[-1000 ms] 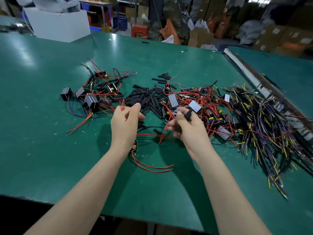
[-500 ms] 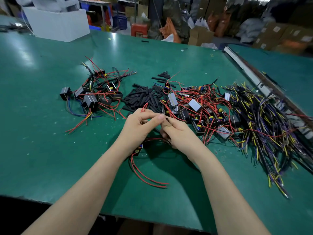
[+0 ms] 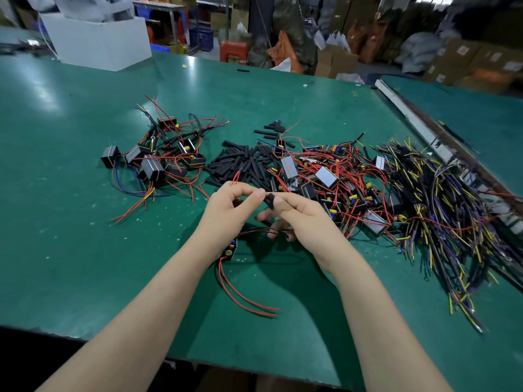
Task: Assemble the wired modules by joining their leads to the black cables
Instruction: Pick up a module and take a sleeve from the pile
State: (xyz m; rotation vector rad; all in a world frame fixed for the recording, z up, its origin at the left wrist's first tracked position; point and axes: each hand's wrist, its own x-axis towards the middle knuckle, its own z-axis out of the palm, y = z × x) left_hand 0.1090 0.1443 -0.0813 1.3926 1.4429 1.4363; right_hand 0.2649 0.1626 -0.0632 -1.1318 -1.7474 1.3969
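Two hands – left point(image 3: 226, 210) pinches two red leads point(image 3: 235, 176) (right point(image 3: 305, 219): one black sleeve point(image 3: 270, 200)).

module point(image 3: 230, 251) mostly hidden under left hand point(image 3: 226, 213), perhaps

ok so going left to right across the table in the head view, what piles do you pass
cluster of black modules with red and blue leads → pile of short black tubing pieces → heap of modules tangled in red wires → bundle of black, yellow and purple cables
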